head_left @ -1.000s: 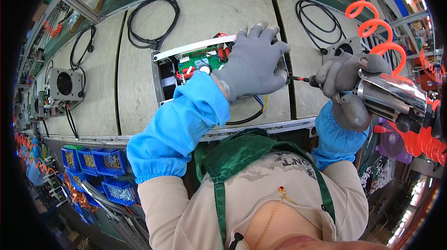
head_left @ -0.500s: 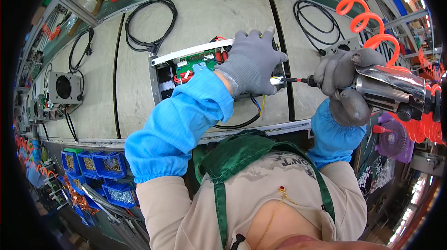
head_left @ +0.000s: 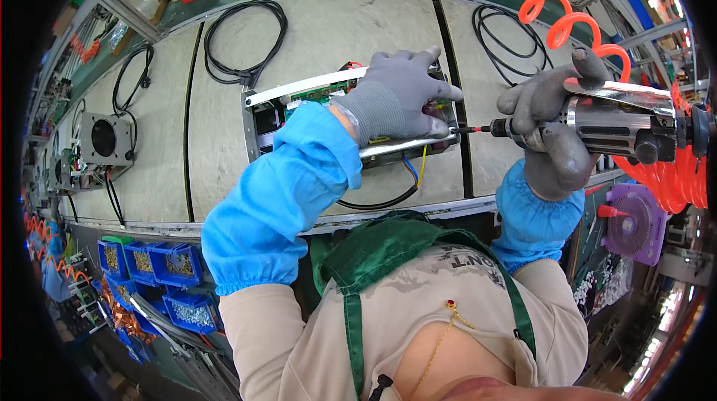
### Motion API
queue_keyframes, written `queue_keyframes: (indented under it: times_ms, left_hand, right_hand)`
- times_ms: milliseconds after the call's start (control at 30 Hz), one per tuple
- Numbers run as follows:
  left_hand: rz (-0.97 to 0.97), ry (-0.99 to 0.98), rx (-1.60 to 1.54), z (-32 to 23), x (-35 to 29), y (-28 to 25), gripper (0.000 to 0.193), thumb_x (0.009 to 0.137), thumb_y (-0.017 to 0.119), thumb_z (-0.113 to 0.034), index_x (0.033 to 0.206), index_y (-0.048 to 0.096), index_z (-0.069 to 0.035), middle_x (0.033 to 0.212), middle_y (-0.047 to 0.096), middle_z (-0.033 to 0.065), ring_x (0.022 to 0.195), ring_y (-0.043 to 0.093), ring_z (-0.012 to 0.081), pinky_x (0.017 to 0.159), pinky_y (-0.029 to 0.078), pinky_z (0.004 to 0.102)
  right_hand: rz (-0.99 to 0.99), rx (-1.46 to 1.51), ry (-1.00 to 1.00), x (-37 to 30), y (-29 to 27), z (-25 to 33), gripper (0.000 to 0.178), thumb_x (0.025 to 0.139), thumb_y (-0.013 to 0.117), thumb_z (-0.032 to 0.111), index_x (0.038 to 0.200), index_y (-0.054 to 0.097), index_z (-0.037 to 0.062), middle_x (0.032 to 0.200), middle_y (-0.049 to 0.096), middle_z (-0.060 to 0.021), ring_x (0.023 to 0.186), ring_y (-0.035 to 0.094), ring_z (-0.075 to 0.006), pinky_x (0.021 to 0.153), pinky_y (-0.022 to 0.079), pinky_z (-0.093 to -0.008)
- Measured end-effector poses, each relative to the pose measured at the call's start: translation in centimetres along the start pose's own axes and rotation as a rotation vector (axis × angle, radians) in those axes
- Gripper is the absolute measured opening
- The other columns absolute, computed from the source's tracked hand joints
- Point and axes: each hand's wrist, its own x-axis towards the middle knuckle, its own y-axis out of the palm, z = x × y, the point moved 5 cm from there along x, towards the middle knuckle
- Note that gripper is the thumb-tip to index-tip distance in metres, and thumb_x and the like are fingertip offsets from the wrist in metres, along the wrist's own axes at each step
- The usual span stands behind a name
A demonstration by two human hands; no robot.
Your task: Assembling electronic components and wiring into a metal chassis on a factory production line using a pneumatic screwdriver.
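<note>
A metal-framed electronic unit (head_left: 252,128) with a green circuit board (head_left: 317,92) inside stands in the middle of the workbench. My left hand (head_left: 392,95), in a grey glove, lies over its right part with the fingers spread. The thumb reaches the near metal rail (head_left: 396,148); the palm hides part of the interior. In my gloved right hand (head_left: 549,113) is a silver air screwdriver (head_left: 624,126), held level, fingers wrapped round its body. Its bit (head_left: 474,130) points left and meets the unit's right end near the rail's corner.
An orange coiled air hose (head_left: 534,7) hangs at the upper right. Coiled black cables (head_left: 282,24) lie behind the unit. At left stands a unit with a fan (head_left: 103,138). Blue bins of small fasteners (head_left: 175,263) sit below the bench's left; a purple fan (head_left: 633,222) is at right.
The screwdriver has turned slightly and its bit sits at the rail's corner. My left hand has shifted a little left and down, and the near rail now shows. The air hose has swung left.
</note>
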Motion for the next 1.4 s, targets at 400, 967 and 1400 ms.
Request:
queue_keyframes:
  times_ms: [400,967,1400]
  left_hand:
    - [-0.25,0.036,0.042,0.5,0.2,1.0,0.057,0.072,0.07,-0.055,0.12,0.063,-0.025,0.132,0.049,0.0148,0.113,0.053,0.0329,0.091,0.04,0.0472]
    - [-0.881,-1.298,-0.031,24.3,-38.2,9.3,0.053,0.086,0.057,-0.032,0.124,0.054,0.005,0.123,0.057,0.0251,0.115,0.054,0.0364,0.1,0.04,0.0394]
    - [-0.378,-1.584,-0.153,26.1,-41.5,13.0,0.062,0.079,0.06,-0.047,0.118,0.062,0.001,0.113,0.064,0.0223,0.106,0.059,0.0359,0.093,0.044,0.0401]
  right_hand:
    - [0.121,0.313,0.108,0.5,-0.8,-1.3,0.056,0.065,0.06,-0.009,0.119,0.046,-0.0062,0.071,0.054,-0.0122,0.057,0.055,-0.0229,0.062,0.052,-0.0416]
    - [0.166,0.068,0.089,1.1,0.5,-1.4,0.044,0.069,0.054,0.009,0.113,0.049,0.004,0.06,0.037,0.0024,0.048,0.038,-0.0102,0.054,0.038,-0.0298]
    - [-0.013,0.329,-0.24,0.1,-7.2,7.2,0.059,0.075,0.062,0.012,0.13,0.045,0.0023,0.058,0.041,0.0083,0.046,0.04,-0.0034,0.055,0.031,-0.0233]
